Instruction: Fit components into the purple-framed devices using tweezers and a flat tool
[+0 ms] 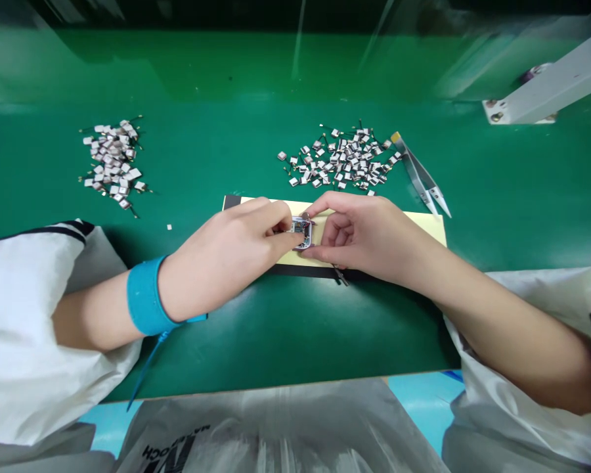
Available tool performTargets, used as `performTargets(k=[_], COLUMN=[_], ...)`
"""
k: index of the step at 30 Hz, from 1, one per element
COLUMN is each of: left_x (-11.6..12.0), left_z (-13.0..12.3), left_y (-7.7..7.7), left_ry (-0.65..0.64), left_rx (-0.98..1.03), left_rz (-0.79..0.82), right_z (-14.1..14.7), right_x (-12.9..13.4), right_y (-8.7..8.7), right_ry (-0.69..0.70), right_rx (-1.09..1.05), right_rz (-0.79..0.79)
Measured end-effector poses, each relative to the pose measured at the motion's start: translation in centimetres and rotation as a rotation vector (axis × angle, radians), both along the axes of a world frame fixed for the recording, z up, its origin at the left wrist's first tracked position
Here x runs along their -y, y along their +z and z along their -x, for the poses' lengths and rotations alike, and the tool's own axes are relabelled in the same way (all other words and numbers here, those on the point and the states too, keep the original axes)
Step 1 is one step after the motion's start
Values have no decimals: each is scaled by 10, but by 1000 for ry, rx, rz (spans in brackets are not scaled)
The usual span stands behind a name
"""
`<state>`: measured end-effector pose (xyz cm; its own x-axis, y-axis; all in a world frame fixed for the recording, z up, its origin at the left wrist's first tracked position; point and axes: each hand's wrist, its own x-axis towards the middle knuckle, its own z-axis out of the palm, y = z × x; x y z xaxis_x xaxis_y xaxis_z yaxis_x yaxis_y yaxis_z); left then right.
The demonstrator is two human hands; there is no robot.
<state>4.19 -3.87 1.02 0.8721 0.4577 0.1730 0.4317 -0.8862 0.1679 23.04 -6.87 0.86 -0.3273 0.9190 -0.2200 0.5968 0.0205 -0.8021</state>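
A small rounded square case [303,226] with a pale rim and an exposed circuit board sits between my two hands. My left hand [231,240] is closed on its left side, with the thumb lying over the board. On the right, the finger and thumb of my right hand [362,230] grip the top and bottom edges of the case. Both hands are over a pale yellow pad [426,226] with dark edges. Below my right hand, the dark tip of a thin tool [341,276] sticks out; the rest is hidden.
Metal tweezers [418,174] lie at the pad's upper right corner. Beside them is a pile of small square parts with short leads [349,157]. A similar pile [113,161] lies at far left. A bolted metal bracket [517,112] stands at back right. A blue wrist strap [148,295] trails a cord.
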Motion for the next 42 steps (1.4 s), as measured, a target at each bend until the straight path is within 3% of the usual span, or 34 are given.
performTargets(k=[25, 42], left_x=[2, 4], left_z=[1, 1], left_y=[2, 3], left_ry=[-53, -36], left_rx=[-41, -43], left_rz=[-216, -222], right_z=[1, 0], right_x=[1, 1], right_y=[-2, -1], right_ry=[-10, 2], right_rx=[-47, -32], right_rz=[-82, -72])
